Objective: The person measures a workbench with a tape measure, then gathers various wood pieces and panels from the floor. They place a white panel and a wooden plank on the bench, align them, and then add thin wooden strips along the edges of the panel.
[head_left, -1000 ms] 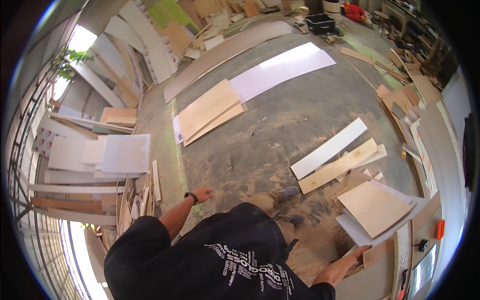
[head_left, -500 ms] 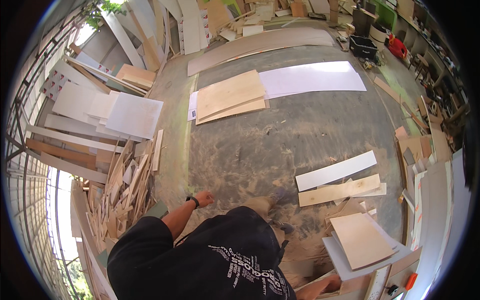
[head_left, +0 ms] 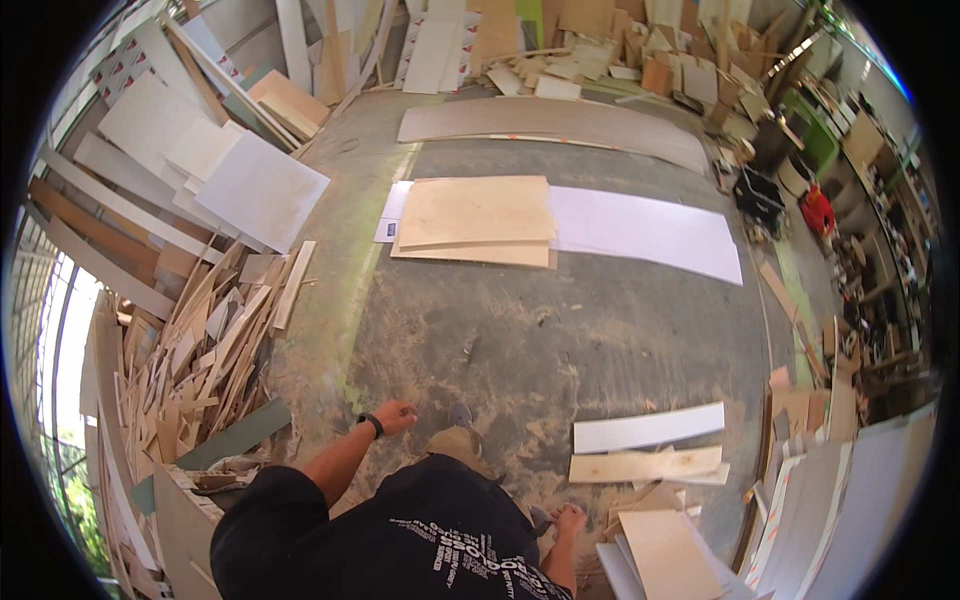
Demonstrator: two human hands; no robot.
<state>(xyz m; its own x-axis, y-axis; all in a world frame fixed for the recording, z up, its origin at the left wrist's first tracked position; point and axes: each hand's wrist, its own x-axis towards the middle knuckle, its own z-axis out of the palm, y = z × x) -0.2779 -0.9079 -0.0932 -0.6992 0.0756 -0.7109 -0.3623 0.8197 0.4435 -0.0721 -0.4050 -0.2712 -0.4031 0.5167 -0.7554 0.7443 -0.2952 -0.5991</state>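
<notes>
My left hand (head_left: 398, 415), with a dark watch (head_left: 372, 425) on its wrist, hangs over the dusty floor. Its fingers are loosely bent, and I see nothing in them. On the other side of my body, my right hand (head_left: 568, 520) is also empty as far as I can see, its fingers slack. Nearest to it is a stack of cut boards with a tan plywood sheet (head_left: 668, 555) on top. Just beyond lie a white strip (head_left: 648, 428) and a pale plywood strip (head_left: 645, 464).
Ahead on the floor, plywood sheets (head_left: 475, 215) overlap a long white panel (head_left: 650, 232). Behind them lies a long brownish board (head_left: 550, 125). Offcuts (head_left: 200, 350) and leaning white panels (head_left: 262, 190) crowd the left. A black crate (head_left: 758, 198) and red object (head_left: 817, 210) stand far right.
My view and body have turned and moved on. My right hand has come away from the boards at the lower right to beside my body. One foot now shows further left.
</notes>
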